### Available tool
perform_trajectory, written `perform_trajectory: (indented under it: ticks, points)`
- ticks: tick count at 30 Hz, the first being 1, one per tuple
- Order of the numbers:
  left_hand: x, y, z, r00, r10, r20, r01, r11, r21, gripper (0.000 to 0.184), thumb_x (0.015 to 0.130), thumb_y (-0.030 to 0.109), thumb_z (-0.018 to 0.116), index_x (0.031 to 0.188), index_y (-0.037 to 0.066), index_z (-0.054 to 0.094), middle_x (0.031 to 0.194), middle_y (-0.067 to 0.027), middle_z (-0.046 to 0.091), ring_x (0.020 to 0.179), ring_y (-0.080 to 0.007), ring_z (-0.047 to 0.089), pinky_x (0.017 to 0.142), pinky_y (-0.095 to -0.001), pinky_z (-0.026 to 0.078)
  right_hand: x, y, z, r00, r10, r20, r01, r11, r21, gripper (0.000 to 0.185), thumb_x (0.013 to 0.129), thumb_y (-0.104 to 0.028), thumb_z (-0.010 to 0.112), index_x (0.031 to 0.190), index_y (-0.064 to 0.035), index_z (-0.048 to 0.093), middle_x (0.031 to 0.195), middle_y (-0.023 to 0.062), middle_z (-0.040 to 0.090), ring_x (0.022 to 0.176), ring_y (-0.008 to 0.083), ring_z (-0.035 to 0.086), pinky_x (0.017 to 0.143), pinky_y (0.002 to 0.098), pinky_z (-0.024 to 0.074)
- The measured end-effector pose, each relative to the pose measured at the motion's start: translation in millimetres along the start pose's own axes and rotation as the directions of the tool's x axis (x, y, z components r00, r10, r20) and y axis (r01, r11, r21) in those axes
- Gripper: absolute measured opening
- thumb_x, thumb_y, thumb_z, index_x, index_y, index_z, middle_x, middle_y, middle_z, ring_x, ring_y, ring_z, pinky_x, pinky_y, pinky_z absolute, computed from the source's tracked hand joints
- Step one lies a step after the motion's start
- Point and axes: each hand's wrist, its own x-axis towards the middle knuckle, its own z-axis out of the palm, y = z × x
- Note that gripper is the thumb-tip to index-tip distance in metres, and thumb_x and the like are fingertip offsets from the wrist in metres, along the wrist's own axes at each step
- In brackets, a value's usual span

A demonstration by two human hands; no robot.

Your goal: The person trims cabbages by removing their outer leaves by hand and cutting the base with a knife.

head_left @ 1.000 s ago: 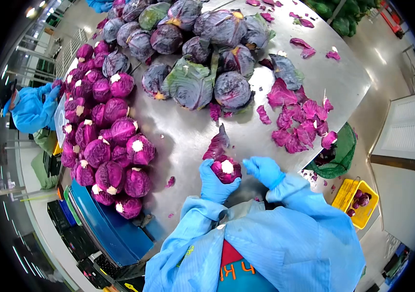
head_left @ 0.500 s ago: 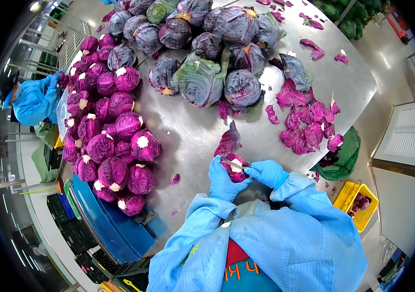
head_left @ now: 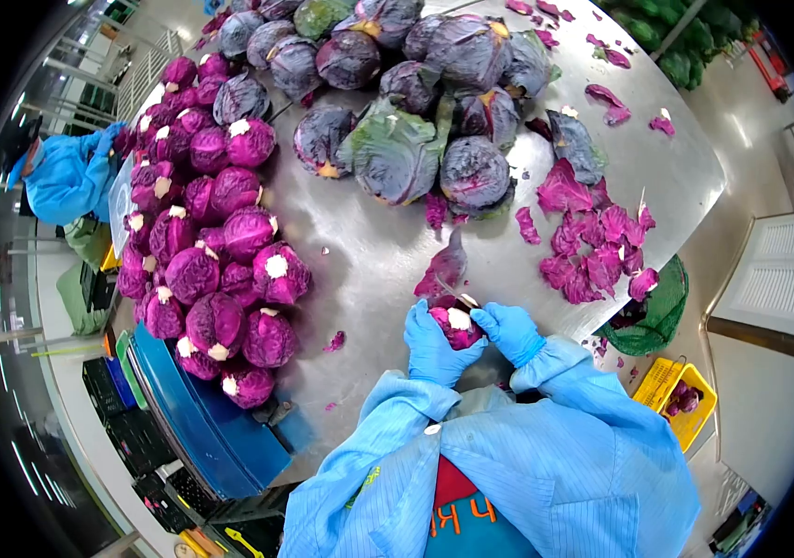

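Note:
My left hand [head_left: 436,351], in a blue glove, is wrapped round a small trimmed red cabbage [head_left: 458,329] whose pale cut stem end faces up. My gloved right hand [head_left: 510,333] is closed on a knife [head_left: 453,292]; its handle is hidden by the fingers. The thin blade stands just above the cabbage's far side, and a small pale piece shows by it. Just beyond the cabbage, a loose purple leaf [head_left: 444,266] lies on the metal table [head_left: 360,270].
Trimmed red cabbages [head_left: 214,325] are heaped at left. Untrimmed dark cabbages [head_left: 475,172] sit at the back. Peeled leaves [head_left: 592,244] lie at right, above a green net bag [head_left: 662,312] and a yellow basket [head_left: 661,383]. A co-worker [head_left: 66,177] stands at far left.
The knife has lifted off the cabbage's pale stem end and its blade points farther away. My right hand has turned slightly. The view has shifted a little.

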Motion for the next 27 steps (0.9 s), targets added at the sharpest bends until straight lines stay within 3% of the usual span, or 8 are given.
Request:
perform_trajectory:
  ticks: [3,6,9,12,15,18,22,27]
  points:
    - [-2,-8,-6,0.998,0.021,0.066,-0.014,0.994,-0.106,0.118,0.050,0.045,0.088,0.139,-0.002,0.026,0.136,-0.0276,0.034,0.124,-0.0435,0.038,0.104,-0.0513,0.033,-8,-20,-13,0.997,0.082,0.011,-0.083,0.994,0.074,0.043,0.086,-0.051,0.061,0.083,-0.0086,0.061,0.074,0.0160,0.062,0.067,0.0353,0.061,0.061,0.0420,0.0495]
    - [-8,-7,-3,0.987,0.158,-0.004,-0.158,0.987,-0.021,0.116,0.054,0.043,0.087,0.140,-0.002,0.025,0.138,-0.0289,0.030,0.124,-0.0452,0.037,0.104,-0.0526,0.033,6,-33,-10,0.974,-0.041,-0.221,0.125,0.915,0.384,0.039,0.085,-0.046,0.063,0.095,-0.0081,0.065,0.083,0.0165,0.064,0.076,0.0342,0.063,0.067,0.0421,0.0503]
    - [-8,-3,-10,0.970,0.242,-0.019,-0.239,0.968,0.080,0.110,0.054,0.045,0.087,0.137,-0.003,0.032,0.135,-0.0286,0.035,0.123,-0.0437,0.038,0.104,-0.0510,0.034,23,-64,-53,0.938,0.054,0.342,-0.026,0.996,-0.085,0.035,0.083,-0.037,0.064,0.105,-0.0090,0.065,0.093,0.0162,0.064,0.086,0.0328,0.063,0.074,0.0416,0.0506]
    - [-13,12,-22,0.996,-0.022,0.089,0.007,0.986,0.166,0.108,0.056,0.045,0.087,0.136,-0.004,0.033,0.133,-0.0290,0.036,0.122,-0.0423,0.040,0.103,-0.0485,0.036,23,-47,-39,0.970,-0.014,0.243,0.006,0.999,0.033,0.032,0.081,-0.033,0.065,0.104,-0.0105,0.065,0.098,0.0149,0.064,0.089,0.0330,0.063,0.076,0.0422,0.0504]
    - [-10,6,-30,0.964,-0.136,0.229,0.152,0.987,-0.055,0.105,0.058,0.041,0.087,0.136,-0.004,0.033,0.130,-0.0263,0.038,0.118,-0.0375,0.045,0.101,-0.0434,0.040,14,-43,-24,0.977,-0.181,0.116,0.167,0.979,0.116,0.030,0.081,-0.034,0.066,0.102,-0.0117,0.065,0.098,0.0138,0.064,0.088,0.0337,0.063,0.076,0.0418,0.0507]
    - [-21,-23,-14,0.999,0.017,0.040,-0.008,0.978,-0.210,0.103,0.059,0.037,0.087,0.135,-0.005,0.033,0.125,-0.0221,0.042,0.113,-0.0322,0.051,0.099,-0.0390,0.042,4,-50,-20,0.988,-0.154,0.029,0.152,0.986,0.065,0.028,0.080,-0.034,0.066,0.097,-0.0116,0.066,0.095,0.0130,0.065,0.086,0.0336,0.064,0.074,0.0422,0.0509]
    - [-26,-60,-12,0.980,0.180,0.085,-0.081,0.751,-0.655,0.102,0.056,0.029,0.090,0.135,0.000,0.032,0.130,-0.0178,0.043,0.118,-0.0310,0.048,0.104,-0.0422,0.038,5,-10,-19,0.995,0.051,-0.084,-0.049,0.999,0.022,0.028,0.080,-0.034,0.067,0.097,-0.0121,0.066,0.089,0.0126,0.065,0.084,0.0327,0.065,0.071,0.0408,0.0511]
    - [-42,-95,-17,0.959,0.193,0.206,0.033,0.647,-0.762,0.111,0.051,0.021,0.093,0.140,0.000,0.030,0.143,-0.0145,0.036,0.132,-0.0258,0.038,0.113,-0.0385,0.027,-7,83,-52,0.946,0.130,-0.298,-0.141,0.990,-0.016,0.026,0.081,-0.025,0.069,0.103,-0.0127,0.066,0.084,0.0108,0.063,0.075,0.0306,0.062,0.069,0.0396,0.0505]
